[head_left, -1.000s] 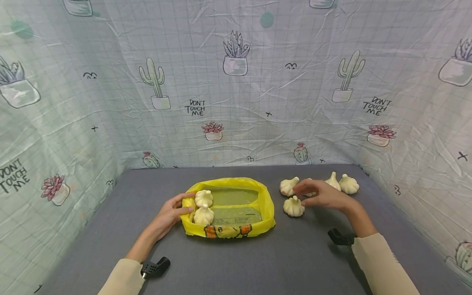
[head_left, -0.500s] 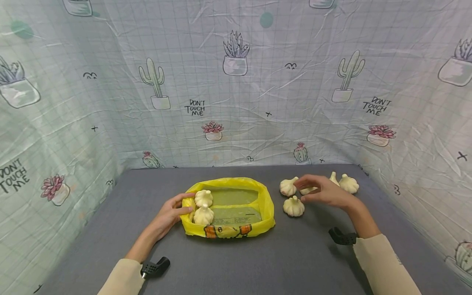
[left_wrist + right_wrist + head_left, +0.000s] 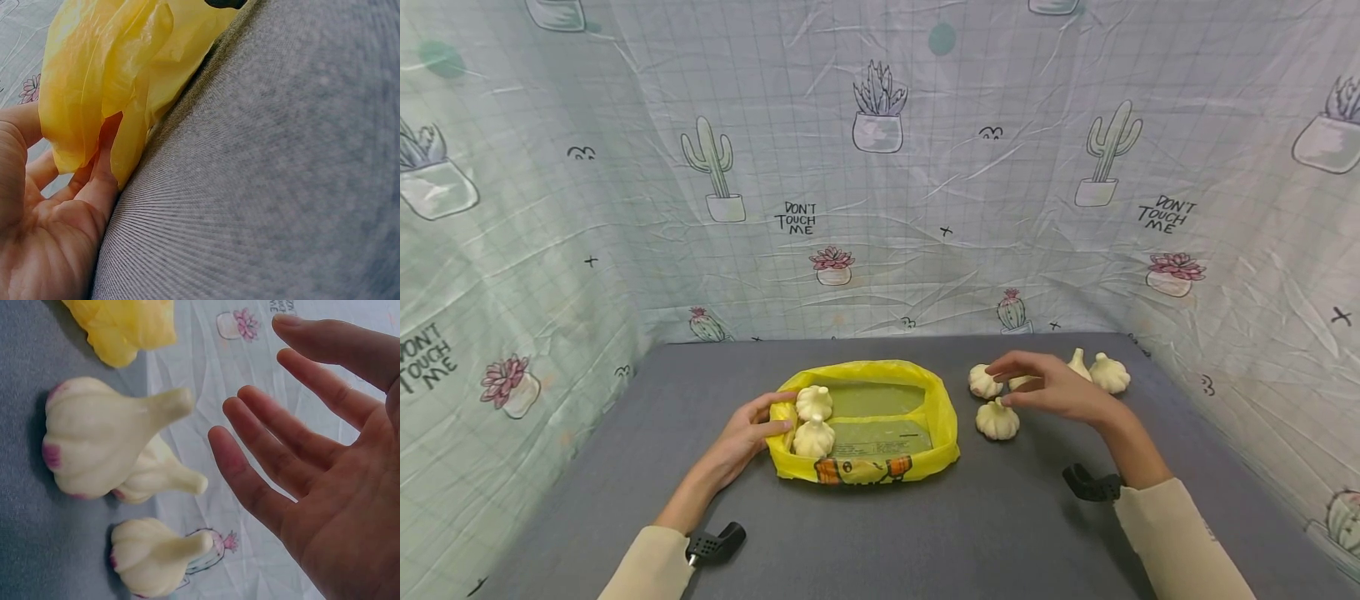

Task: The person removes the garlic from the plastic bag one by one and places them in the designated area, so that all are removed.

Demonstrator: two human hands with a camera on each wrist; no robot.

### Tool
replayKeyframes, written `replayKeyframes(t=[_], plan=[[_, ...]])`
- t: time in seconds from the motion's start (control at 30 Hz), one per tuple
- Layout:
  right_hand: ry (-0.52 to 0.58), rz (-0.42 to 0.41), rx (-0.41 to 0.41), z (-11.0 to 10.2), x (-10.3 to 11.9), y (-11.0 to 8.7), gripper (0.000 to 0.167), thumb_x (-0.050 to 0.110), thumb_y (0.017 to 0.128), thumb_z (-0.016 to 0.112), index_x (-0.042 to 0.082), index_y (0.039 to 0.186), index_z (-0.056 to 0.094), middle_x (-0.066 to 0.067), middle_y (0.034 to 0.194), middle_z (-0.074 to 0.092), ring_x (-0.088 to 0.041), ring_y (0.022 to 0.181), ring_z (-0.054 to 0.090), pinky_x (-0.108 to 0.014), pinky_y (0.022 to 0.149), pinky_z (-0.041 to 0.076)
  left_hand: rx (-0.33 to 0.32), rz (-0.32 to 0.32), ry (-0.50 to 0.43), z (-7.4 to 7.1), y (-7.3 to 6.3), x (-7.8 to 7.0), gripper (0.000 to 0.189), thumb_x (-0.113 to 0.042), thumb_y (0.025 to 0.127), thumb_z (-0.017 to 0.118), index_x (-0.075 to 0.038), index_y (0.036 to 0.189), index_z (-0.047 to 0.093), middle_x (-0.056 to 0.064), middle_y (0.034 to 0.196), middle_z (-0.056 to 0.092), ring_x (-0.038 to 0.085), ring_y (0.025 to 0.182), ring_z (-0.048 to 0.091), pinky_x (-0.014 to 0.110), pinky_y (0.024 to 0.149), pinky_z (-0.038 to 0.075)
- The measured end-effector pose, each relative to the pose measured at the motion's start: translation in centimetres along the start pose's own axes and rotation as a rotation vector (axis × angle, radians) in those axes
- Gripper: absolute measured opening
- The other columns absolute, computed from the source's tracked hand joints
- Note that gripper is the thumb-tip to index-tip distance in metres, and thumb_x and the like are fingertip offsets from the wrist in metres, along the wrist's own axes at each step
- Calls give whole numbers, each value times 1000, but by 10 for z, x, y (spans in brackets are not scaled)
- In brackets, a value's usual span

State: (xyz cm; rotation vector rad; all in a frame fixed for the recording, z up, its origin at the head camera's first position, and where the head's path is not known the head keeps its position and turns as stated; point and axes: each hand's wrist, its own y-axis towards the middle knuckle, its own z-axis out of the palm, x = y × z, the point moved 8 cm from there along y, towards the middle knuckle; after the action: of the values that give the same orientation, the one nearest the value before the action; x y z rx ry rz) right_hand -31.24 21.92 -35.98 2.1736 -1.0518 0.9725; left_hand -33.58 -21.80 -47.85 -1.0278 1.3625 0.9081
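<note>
A yellow plastic bag lies with its mouth spread wide, its edge folded outward. Two garlic bulbs sit side by side at its left end. My left hand pinches the bag's left edge, thumb on one side and fingers on the other; the left wrist view shows the fingers partly behind the yellow film. Over the loose garlic on the right hovers my right hand, fingers extended and holding nothing. The nearest bulb stands just below its thumb. In the right wrist view, the fingers are apart from the bulbs.
Another bulb stands behind the nearest one, and one more is partly hidden by the right hand. Two further bulbs stand at the back right. A patterned curtain rises behind and beside the grey table surface.
My right hand has shifted slightly, ending a little further left above the garlic. The left hand, the bag and the bulbs have stayed in place.
</note>
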Motion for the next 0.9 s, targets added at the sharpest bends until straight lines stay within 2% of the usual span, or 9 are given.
replayKeyframes(t=[0.07, 0.2, 0.27, 0.47, 0.6, 0.73, 0.9], plan=[[6, -16, 3, 1, 3, 1, 42, 11, 93, 76, 9, 133, 64, -22, 139, 61, -19, 121, 64, -30, 93, 58, 1, 4, 2, 0, 0, 0, 58, -12, 99, 67, -6, 153, 45, 21, 148, 49, 17, 114, 64, 34, 90, 59], [17, -43, 12, 5, 7, 3, 41, 10, 94, 75, 8, 133, 63, -25, 139, 60, -27, 122, 64, -31, 96, 57, 0, 6, 16, -1, 1, 1, 58, -14, 100, 68, -7, 153, 46, 21, 152, 46, 19, 115, 63, 34, 90, 58], [10, -54, 12, 7, 8, 4, 40, 11, 95, 75, 8, 133, 64, -22, 138, 61, -27, 122, 64, -35, 97, 56, -1, 4, 22, -2, 1, 1, 59, -15, 100, 68, -8, 153, 46, 21, 154, 44, 19, 116, 62, 34, 90, 58], [-17, -82, 13, 13, 15, 7, 37, 12, 96, 73, 12, 132, 65, -11, 133, 66, -14, 117, 66, -39, 95, 58, 5, 10, 22, 0, 2, 1, 59, -14, 99, 69, -8, 153, 46, 22, 156, 42, 21, 118, 61, 35, 91, 58], [-8, -89, 36, 20, 20, 12, 36, 13, 97, 72, 10, 132, 65, -14, 135, 65, -21, 119, 67, -38, 95, 58, 0, 10, 30, -1, 3, 3, 59, -14, 99, 69, -9, 153, 47, 21, 157, 41, 21, 119, 60, 34, 92, 57], [-3, -60, 62, 27, 25, 21, 36, 17, 98, 72, 12, 133, 64, -13, 138, 64, -30, 123, 64, -40, 97, 57, -4, 9, 26, -1, 2, 3, 59, -14, 98, 70, -8, 152, 47, 21, 156, 42, 21, 118, 61, 34, 91, 58], [-32, -42, 90, 34, 41, 40, 36, 21, 99, 72, 18, 134, 64, -8, 139, 63, -34, 128, 61, -50, 104, 54, -2, 9, 16, -2, 1, 2, 60, -13, 98, 69, -8, 153, 46, 21, 155, 43, 20, 117, 62, 33, 90, 58]])
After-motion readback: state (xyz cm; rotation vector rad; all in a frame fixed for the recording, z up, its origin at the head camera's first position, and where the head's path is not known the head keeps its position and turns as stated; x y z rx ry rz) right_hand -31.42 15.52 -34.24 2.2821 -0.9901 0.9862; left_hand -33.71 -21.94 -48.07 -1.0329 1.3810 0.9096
